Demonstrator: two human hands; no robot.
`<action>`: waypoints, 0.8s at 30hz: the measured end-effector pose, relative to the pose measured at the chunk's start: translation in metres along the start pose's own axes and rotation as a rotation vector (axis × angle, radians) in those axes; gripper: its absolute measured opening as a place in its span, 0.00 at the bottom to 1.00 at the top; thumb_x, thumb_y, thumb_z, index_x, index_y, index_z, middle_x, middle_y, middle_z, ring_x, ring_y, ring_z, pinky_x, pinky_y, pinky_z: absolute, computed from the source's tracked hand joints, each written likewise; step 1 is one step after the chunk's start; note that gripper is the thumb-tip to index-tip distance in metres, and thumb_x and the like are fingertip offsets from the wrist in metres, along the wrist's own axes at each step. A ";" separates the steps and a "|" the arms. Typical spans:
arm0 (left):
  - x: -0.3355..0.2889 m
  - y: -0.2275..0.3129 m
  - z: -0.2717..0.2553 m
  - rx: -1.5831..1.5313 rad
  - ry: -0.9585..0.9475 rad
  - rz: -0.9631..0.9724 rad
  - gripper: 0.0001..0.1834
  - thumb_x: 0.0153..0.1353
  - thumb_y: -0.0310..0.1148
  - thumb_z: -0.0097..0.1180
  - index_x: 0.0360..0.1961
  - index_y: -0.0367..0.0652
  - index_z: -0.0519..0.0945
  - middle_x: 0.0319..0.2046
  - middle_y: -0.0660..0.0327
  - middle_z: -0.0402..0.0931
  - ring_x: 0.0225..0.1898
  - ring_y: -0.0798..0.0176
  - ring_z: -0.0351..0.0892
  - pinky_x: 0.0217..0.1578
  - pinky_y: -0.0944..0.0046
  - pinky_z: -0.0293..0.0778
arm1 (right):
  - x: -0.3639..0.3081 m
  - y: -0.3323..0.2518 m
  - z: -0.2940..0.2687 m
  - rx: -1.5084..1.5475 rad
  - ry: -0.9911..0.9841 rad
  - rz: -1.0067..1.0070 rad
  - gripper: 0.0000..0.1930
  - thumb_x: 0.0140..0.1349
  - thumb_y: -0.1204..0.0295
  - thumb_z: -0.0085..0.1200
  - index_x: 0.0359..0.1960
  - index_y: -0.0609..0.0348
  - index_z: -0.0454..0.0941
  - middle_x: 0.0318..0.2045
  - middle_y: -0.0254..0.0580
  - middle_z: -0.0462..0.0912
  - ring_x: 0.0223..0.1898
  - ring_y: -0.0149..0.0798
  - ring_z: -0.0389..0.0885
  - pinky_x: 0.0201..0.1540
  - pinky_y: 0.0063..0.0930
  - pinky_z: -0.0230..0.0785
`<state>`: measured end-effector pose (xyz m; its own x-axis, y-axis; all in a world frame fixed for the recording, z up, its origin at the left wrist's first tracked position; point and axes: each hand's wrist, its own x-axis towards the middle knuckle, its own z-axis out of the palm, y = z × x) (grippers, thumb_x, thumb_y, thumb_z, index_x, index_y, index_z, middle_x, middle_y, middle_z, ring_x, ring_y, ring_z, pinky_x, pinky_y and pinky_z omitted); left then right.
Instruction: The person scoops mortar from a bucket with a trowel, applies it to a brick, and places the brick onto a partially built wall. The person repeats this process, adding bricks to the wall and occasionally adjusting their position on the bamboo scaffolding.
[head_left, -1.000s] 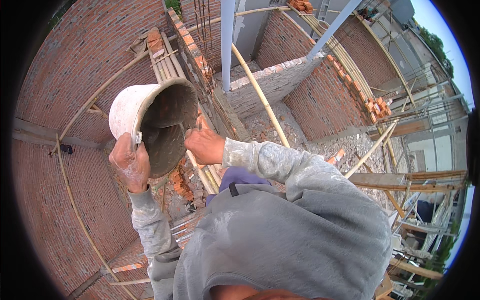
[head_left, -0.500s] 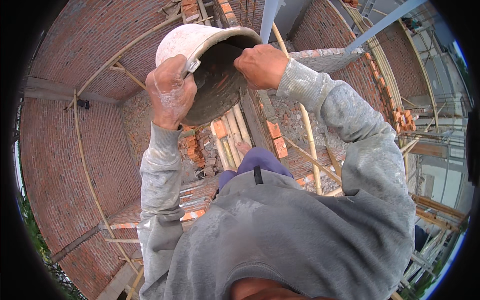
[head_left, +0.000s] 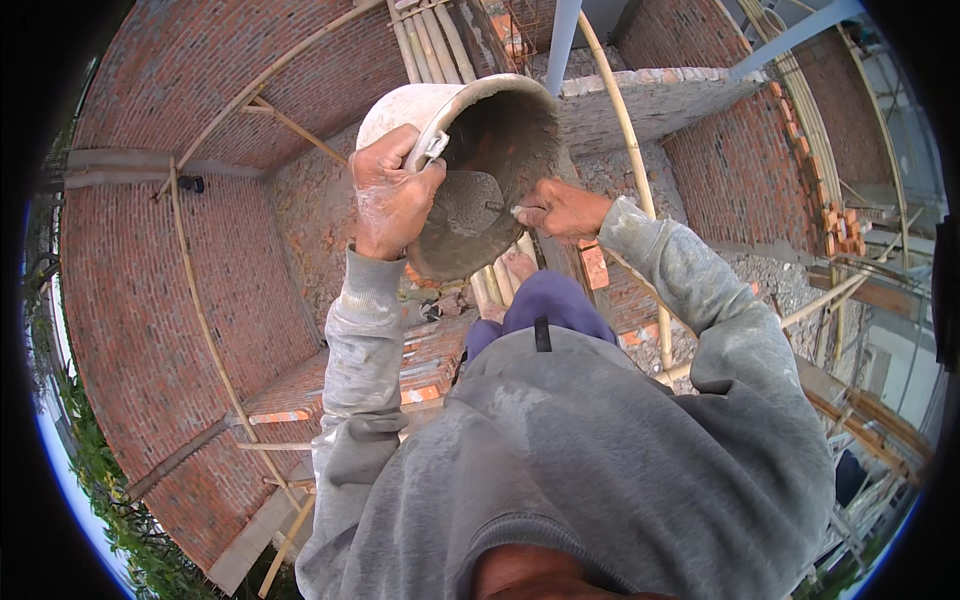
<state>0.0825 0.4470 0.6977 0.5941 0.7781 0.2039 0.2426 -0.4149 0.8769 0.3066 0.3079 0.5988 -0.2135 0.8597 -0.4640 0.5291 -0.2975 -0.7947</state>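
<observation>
Seen from the head camera, looking steeply down over grey sweatshirt shoulders [head_left: 560, 470] from high on a building site. Held up close in front: a round, mortar-crusted whitish bucket [head_left: 470, 150], tipped on its side with the open mouth facing the camera and a grey, wet-looking inside. Left hand [head_left: 392, 195], dusted with pale mortar, clenched over the near rim of the bucket at its metal handle lug. Right hand [head_left: 560, 208] reaching into the bucket's mouth from the right, fingers closed around the handle of a flat grey trowel [head_left: 465, 205], its blade lying inside against the mortar. Below the bucket, purple trousers [head_left: 545, 310] and a bare foot [head_left: 520, 265] on bamboo scaffold poles [head_left: 495, 285]. All around, red brick walls [head_left: 160, 290] dropping away, long bamboo poles [head_left: 625, 150] crossing them, and stacked loose bricks [head_left: 835, 225] at far right.
</observation>
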 end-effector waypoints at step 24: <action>-0.169 -0.297 0.071 -0.495 0.593 -0.854 0.17 0.67 0.22 0.61 0.57 0.36 0.81 0.50 0.57 0.85 0.47 0.60 0.84 0.51 0.54 0.82 | -0.063 0.279 0.098 0.971 0.416 0.166 0.15 0.73 0.63 0.62 0.48 0.65 0.87 0.26 0.32 0.80 0.21 0.25 0.76 0.26 0.24 0.67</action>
<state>-0.0355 0.4058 0.3716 -0.1051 0.8701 -0.4816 -0.0131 0.4830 0.8755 0.3874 0.1299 0.3676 0.1952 0.7973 -0.5711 -0.3943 -0.4694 -0.7901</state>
